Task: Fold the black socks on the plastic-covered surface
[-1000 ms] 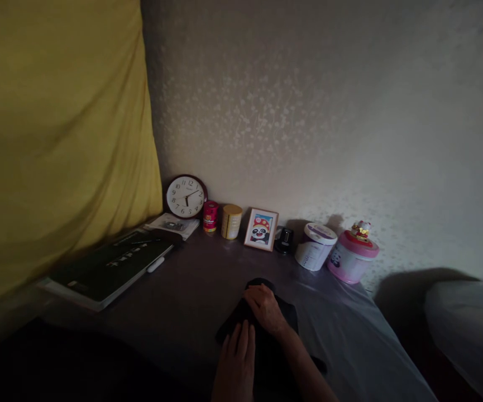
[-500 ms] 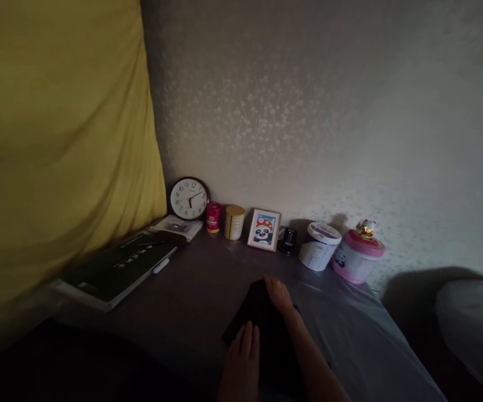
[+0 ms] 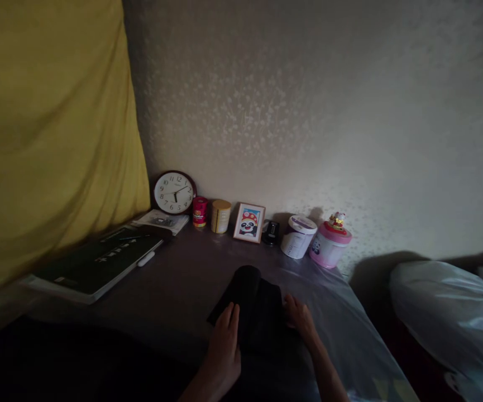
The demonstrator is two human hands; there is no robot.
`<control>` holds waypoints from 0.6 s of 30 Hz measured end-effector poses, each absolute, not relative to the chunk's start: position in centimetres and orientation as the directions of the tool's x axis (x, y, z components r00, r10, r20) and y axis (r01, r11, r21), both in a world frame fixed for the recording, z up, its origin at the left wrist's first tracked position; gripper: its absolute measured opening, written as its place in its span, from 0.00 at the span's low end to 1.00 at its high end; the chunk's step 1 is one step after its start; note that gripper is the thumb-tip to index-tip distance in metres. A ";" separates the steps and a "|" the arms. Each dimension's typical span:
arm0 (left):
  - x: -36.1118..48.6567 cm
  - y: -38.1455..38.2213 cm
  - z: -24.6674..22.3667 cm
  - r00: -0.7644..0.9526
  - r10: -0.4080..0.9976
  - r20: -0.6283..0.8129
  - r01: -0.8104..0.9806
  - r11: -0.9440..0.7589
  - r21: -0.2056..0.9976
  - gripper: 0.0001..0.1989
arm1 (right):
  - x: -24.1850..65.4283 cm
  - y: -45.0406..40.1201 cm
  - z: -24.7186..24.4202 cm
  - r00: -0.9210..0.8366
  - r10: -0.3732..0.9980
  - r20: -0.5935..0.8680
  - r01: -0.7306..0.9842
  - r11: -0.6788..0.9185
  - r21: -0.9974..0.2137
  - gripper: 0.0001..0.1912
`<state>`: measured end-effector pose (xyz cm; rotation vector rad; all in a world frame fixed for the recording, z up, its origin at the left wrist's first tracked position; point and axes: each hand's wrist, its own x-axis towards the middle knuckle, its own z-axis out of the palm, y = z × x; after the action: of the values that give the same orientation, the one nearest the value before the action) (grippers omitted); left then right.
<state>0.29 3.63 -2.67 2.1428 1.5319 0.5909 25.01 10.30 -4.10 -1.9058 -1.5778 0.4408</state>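
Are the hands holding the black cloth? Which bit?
Can't tell, too dark: the right hand is at the right edge of the black cloth, the left hand on its left part.

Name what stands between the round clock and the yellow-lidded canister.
A red can stands between the round clock and the yellow-lidded canister in the head view.

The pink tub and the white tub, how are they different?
The pink tub has a little figure on top, but the white tub doesn't. The pink tub has a pink lid; the white tub's lid is white and purple. Both are round and stand near the wall.
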 end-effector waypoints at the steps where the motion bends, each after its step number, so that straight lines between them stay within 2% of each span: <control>1: 0.2 3.7 -2.8 0.288 0.954 0.081 0.753 -0.279 0.596 0.38 | 24.6 10.0 -4.0 0.258 0.964 0.071 0.702 -0.136 -0.699 0.18; 3: -0.1 3.8 -2.9 0.284 0.956 0.076 0.729 -0.267 0.630 0.37 | 23.6 9.6 -3.5 0.285 0.958 0.018 0.649 -0.179 -0.740 0.22; 6: -0.2 3.8 -3.0 0.288 0.953 0.096 0.709 -0.279 0.647 0.37 | 22.3 9.1 -2.6 0.313 0.946 0.085 0.605 -0.130 -0.786 0.25; 9: 0.0 3.8 -3.1 0.285 0.953 0.101 0.734 -0.285 0.617 0.38 | 21.4 8.8 -1.9 0.314 0.939 0.141 0.540 -0.055 -0.840 0.25; 14: 0.3 3.5 -2.9 0.298 0.947 0.118 0.771 -0.311 0.556 0.40 | 20.7 9.4 -1.3 0.296 0.952 0.076 0.405 -0.053 -0.913 0.26; 18: 0.3 3.1 -2.3 0.299 0.951 0.085 0.814 -0.300 0.498 0.41 | 19.3 10.3 -0.1 0.281 0.951 0.128 0.352 0.022 -0.936 0.24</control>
<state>0.31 3.08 -2.34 2.2120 1.5852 0.5250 19.31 10.30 -0.07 -1.5276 -1.2538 0.7356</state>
